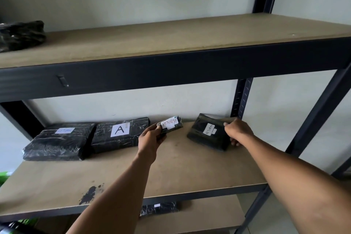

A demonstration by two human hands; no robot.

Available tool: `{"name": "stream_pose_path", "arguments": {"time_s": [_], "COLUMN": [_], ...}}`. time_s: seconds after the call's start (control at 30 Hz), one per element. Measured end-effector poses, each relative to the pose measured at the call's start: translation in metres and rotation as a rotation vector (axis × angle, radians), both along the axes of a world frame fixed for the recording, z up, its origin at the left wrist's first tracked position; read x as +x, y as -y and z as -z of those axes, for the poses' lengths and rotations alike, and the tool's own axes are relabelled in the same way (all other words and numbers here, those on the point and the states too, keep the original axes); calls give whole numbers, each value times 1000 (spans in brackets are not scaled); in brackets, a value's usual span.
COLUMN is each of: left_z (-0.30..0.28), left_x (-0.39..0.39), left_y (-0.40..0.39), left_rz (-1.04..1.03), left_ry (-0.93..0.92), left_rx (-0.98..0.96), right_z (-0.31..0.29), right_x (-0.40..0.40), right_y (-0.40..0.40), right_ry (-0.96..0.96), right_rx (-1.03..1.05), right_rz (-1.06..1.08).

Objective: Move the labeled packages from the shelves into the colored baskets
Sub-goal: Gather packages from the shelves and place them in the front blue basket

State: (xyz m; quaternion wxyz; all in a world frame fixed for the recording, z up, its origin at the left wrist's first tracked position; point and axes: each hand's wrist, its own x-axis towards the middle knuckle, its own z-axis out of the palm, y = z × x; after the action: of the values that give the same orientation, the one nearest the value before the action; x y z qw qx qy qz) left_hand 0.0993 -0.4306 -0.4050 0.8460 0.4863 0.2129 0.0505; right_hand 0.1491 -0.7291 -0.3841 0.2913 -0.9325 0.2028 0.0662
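Both my hands reach onto the middle shelf (199, 167). My left hand (151, 139) grips a small black package with a red RETURN label (170, 124), lifted slightly off the board. My right hand (237, 132) holds the right edge of a larger black package with a RETURN label (208, 132), which is tilted up from the shelf. To the left lie a black package marked A (119, 132) and a black package with a blue RETURN label (60, 141), side by side and flat. No basket is fully in view.
A black wrapped bundle (21, 34) sits at the far left of the top shelf (171, 42). Another black package (159, 208) lies on the lower shelf. Dark metal uprights (313, 116) frame the right side. Green objects (5, 175) show at the left edge.
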Motion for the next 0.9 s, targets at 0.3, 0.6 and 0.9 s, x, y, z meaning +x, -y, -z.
{"name": "stream_pose_path", "arguments": {"time_s": [0.3, 0.6, 0.9], "left_z": [-4, -6, -17], "left_x": [9, 7, 1], "left_y": [2, 4, -2], "left_rz": [-1, 10, 34], "left_ry": [2, -2, 14], "left_rx": [-12, -28, -26], "right_z": [-2, -6, 6], "right_x": [-7, -13, -25], "right_y": [-8, -23, -30], "right_ry": [10, -82, -109], "right_rx": [-108, -3, 328], "right_rz": [-57, -12, 53]}}
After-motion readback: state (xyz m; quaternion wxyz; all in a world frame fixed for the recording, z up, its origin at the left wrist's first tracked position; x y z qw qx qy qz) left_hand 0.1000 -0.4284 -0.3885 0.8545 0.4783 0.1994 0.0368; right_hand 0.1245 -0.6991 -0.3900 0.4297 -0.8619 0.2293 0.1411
